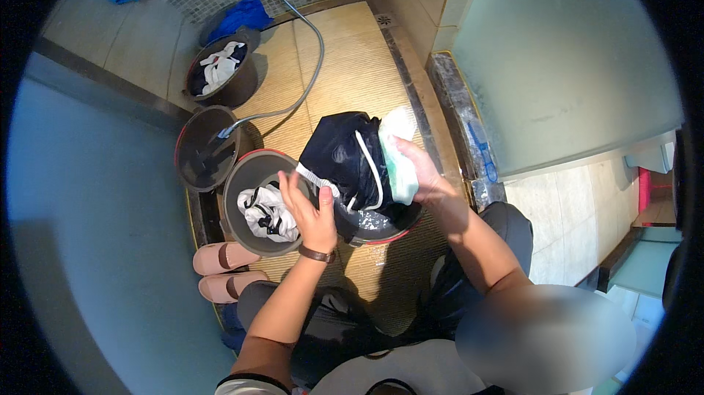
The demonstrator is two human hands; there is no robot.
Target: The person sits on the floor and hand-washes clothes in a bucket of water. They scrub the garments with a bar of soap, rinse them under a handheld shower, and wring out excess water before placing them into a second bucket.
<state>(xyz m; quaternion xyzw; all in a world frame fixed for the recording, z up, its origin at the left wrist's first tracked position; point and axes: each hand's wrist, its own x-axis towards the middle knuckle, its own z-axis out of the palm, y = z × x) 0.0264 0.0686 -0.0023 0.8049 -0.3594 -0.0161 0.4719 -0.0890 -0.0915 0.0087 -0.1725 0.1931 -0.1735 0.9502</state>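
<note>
A dark navy garment (341, 144) with white trim hangs over a bucket of water (377, 224). My right hand (421, 172) grips its right side together with a white and pale green cloth (400, 166). My left hand (309, 213), with a brown strap on the wrist, is raised with fingers apart beside the garment's lower left edge; whether it touches the cloth I cannot tell. Just left of that hand, a grey bucket (234, 230) holds a bundled white garment with black trim (267, 212).
A dark bucket (190, 172) at left has the end of a grey hose (322, 51) over it. Behind it stands a bucket of black and white clothes (220, 67), near a blue plastic bag (242, 16). Pink slippers (228, 258) lie at lower left. A stone ledge (456, 103) runs along the right.
</note>
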